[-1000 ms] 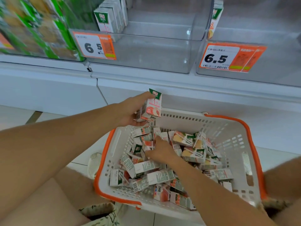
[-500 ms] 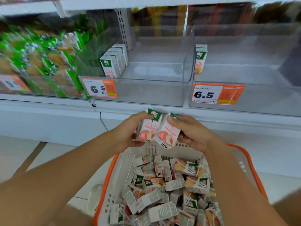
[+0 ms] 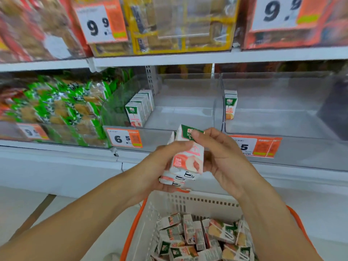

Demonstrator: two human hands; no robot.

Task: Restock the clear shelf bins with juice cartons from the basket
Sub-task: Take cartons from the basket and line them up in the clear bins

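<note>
The small white-and-peach juice cartons with green tops are bunched together between your two hands, raised above the white perforated plastic basket with the orange rim and level with the front lip of the shelf. At least three are stacked there; the rear ones are mostly hidden, so the exact count cannot be confirmed. The front carton stands close to upright, long axis vertical with a slight lean, green top uppermost, printed face towards you.

Your left hand cups the bunch from the left and beneath, fingers curled round the cartons. Your right hand pinches the green top of the front carton, thumb on its near face, remaining fingers loosely curled behind it.

Judged step: cartons gathered and being squared up, placement not yet done. The clear plastic shelf bin behind the 6.5 price tag already holds a row of matching upright cartons against its left wall, faces forward. The next move calls for lifting the bunch over the bin's front wall and setting it beside that row, tops up, faces out.

The neighbouring clear bin to the right holds a single orange-printed carton, a different variety, so keep the peach stock out of it. Many mixed cartons remain loose in the basket.
</note>
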